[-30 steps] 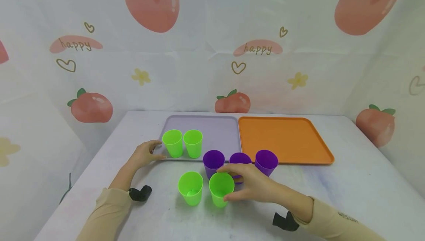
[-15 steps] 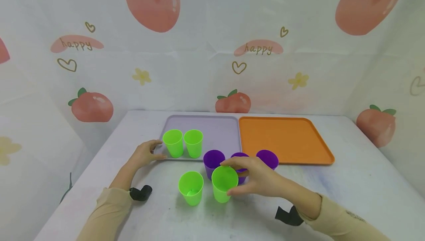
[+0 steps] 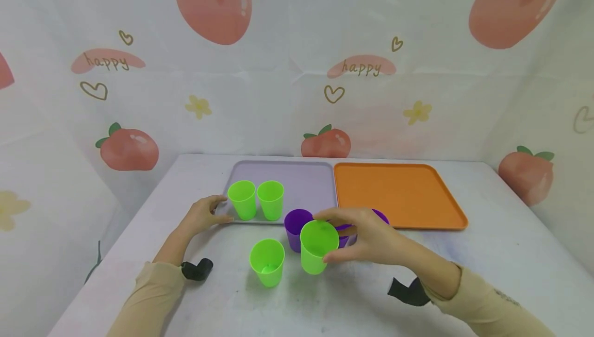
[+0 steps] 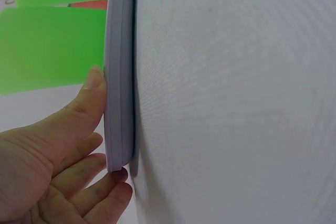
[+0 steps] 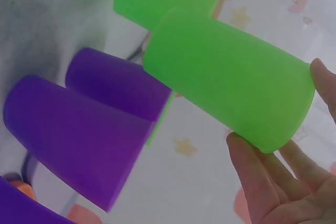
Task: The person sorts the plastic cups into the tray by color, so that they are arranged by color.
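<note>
Up front stands one green cup [image 3: 267, 267]; beside it, the right hand [image 3: 371, 236], thumb and fingers parted, pinches a second cup [image 3: 318, 249] near its rim, off the table [image 3: 232, 306], before three purple cups [image 3: 294, 233]. Farther, the left hand [image 3: 207, 214] grips the corner of a gray tray [image 3: 306, 187] bearing two green cups [image 3: 244, 204], an orange tray [image 3: 394, 192] alongside.

Beige sleeves [image 3: 158, 285], the right perhaps lettered, adjoin black wrist pieces [image 3: 197, 270].

White table [image 3: 223, 301] topped by a lilac tray [image 3: 306, 185], an orange tray [image 3: 392, 192] set just beside it, purple cups [image 3: 294, 231] lined up in front, one green cup [image 3: 267, 265] placed nearer.
</note>
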`<state>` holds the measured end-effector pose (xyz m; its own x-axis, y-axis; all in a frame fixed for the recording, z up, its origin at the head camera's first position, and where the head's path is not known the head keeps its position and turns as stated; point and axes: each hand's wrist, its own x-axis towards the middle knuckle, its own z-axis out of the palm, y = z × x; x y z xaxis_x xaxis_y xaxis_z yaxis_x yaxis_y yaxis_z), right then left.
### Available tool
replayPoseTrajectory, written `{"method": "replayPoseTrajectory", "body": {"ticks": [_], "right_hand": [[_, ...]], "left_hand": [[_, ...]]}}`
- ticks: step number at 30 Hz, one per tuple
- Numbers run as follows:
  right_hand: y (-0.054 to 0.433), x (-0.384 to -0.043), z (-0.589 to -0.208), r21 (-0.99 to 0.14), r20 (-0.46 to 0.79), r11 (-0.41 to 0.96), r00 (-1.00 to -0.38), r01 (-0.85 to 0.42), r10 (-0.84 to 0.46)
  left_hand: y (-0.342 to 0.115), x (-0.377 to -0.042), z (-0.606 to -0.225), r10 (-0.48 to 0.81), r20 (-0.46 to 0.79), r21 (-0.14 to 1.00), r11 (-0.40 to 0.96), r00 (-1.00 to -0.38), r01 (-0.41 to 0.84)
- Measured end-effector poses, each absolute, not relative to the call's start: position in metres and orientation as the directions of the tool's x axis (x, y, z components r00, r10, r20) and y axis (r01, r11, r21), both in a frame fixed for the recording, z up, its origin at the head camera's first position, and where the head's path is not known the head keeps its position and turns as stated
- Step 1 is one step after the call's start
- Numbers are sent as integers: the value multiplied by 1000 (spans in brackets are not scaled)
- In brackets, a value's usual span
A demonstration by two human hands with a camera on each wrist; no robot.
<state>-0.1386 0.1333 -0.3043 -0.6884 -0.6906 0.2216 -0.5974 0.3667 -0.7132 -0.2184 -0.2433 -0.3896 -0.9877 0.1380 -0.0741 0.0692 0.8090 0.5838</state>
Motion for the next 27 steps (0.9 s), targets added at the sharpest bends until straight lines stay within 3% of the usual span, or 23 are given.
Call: {"method": "replayPoseTrajectory", "body": {"ticks": [19,27], "right_hand": [[148,-157,-279,-680,315,364,-701,-637,-640],[150,-173,-274,-709,296,389,-749,-588,-593]], "left_hand": [[-245,-220,-392,144,-83,588,806,-986,68],[-245,-220,-392,139,-85,587,807,-987,63]]}}
